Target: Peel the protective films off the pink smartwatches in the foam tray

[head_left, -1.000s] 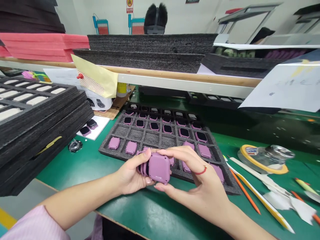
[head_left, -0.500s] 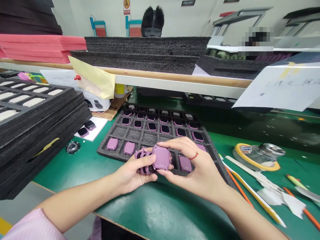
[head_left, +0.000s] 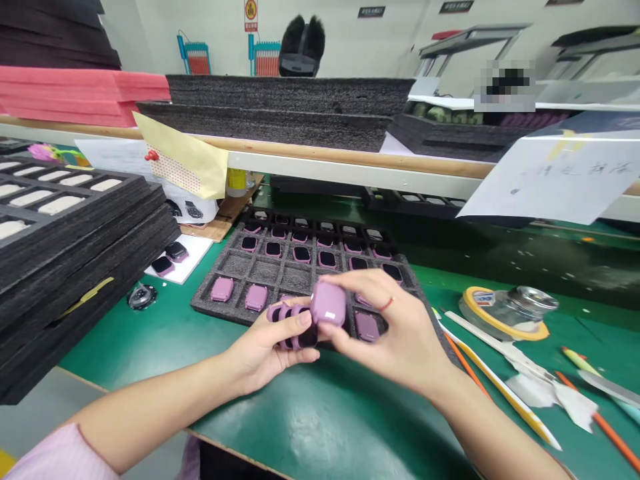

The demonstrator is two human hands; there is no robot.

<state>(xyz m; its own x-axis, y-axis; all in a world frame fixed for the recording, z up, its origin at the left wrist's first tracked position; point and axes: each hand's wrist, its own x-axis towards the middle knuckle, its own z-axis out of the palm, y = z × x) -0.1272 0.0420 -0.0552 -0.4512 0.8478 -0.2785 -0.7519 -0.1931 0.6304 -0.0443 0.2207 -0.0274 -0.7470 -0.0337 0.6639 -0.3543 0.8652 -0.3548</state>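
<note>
My left hand (head_left: pixel 270 350) is closed round a row of purple watch cases (head_left: pixel 299 311), stacked one against the other. Between the thumb and fingers of my right hand (head_left: pixel 400 330) is a single purple watch case (head_left: pixel 329 303), its plain purple side towards me. It is tilted and sits right beside the end of the stack; whether they touch I cannot tell. Behind both hands lies a black foam tray (head_left: pixel 270 272) with compartments. Its far rows hold purple watches with dark screens up (head_left: pixel 327 259); the near row holds cases purple side up (head_left: pixel 222 289), partly hidden by my hands.
Stacked foam trays (head_left: pixel 100 240) stand at the left, beside two watches on white paper (head_left: pixel 193 257). A glass jar (head_left: pixel 525 310) with a tape roll, tweezers-like tools and orange sticks (head_left: pixel 620 440) lie right. A shelf (head_left: pixel 320 167) crosses behind, a paper sheet (head_left: pixel 560 177) hanging from it.
The watch case in my right hand has shifted slightly up and right and tilted, baring the end of the stack in my left hand. The whole view has shifted slightly.
</note>
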